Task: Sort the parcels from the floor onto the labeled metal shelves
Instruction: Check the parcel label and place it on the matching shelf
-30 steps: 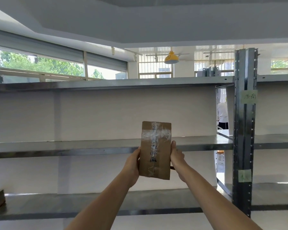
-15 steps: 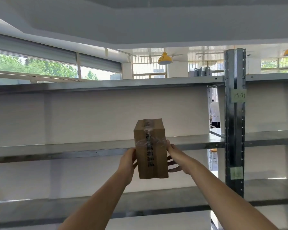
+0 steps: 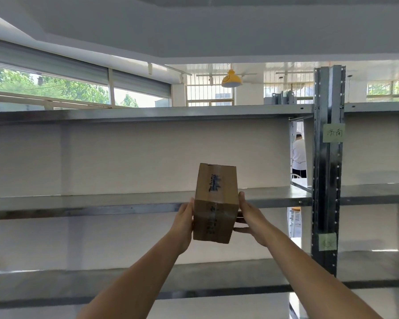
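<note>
Clamping the parcel (image 3: 214, 203) between them, left hand (image 3: 182, 217) and right hand (image 3: 249, 215) hold its long axis upright, top tipped toward the shelf (image 3: 101, 201) just beyond, neither hand nearer.

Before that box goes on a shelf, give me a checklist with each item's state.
1. Left hand and right hand hold the cardboard box by its sides: ok.
2. Writing on the box legible: cannot tell, blurred.
3. Upper label on the post legible: cannot tell; handwritten, small.
4. Lower label legible: not ok, faint.
5. Box level with the middle shelf edge: ok.
</note>
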Tool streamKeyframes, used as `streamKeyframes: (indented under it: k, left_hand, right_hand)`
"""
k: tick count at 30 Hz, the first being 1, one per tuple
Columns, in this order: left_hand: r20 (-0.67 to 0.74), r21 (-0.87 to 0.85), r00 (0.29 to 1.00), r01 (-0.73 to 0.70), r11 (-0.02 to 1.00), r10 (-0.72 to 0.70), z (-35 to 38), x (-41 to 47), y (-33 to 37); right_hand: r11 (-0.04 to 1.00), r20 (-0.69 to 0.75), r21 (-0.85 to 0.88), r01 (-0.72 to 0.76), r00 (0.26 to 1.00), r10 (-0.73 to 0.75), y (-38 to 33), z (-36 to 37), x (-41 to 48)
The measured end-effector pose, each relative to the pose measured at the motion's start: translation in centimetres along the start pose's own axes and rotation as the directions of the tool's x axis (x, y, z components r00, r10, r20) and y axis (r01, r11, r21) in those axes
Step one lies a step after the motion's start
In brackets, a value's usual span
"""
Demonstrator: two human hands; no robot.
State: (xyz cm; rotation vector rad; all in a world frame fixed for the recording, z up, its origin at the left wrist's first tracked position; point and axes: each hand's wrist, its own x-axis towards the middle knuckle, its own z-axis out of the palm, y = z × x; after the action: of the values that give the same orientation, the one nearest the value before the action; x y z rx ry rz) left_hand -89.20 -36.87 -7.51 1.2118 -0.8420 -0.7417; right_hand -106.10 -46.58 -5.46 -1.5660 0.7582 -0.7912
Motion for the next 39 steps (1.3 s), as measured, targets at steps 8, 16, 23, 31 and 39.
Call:
streamKeyframes:
  k: [8,16,23,31,39]
  left_hand:
    - [-0.093,-0.07,0.995,-0.024,0.997,0.017,0.7,-0.3,-1.6]
    - [-0.108,-0.099,0.994,-0.027,0.995,0.016,0.3,-0.9,-2.1]
    - [-0.106,-0.042,0.994,-0.02,0.999,0.015,0.1,-2.2,-2.2]
    - [-0.125,0.0,0.992,-0.017,1.0,0.017,-0.1,-3.1,-1.5]
    - [-0.11,0.015,0.994,0.002,1.0,-0.001,0.0,-4.2,-1.2]
  right_hand:
    - [1.0,-0.002,0.005,0.031,1.0,-0.031,0.4,-0.7,-0.6]
    - [0.996,-0.019,0.052,0.075,0.997,-0.074,1.8,-0.7,-1.2]
    - [0.995,-0.019,0.083,0.063,0.998,-0.062,2.1,-0.2,-1.6]
    - [0.991,-0.023,0.118,0.057,0.998,-0.055,2.0,0.6,-1.9]
    - [0.994,-0.02,0.08,0.07,0.997,-0.068,1.7,1.6,-2.3]
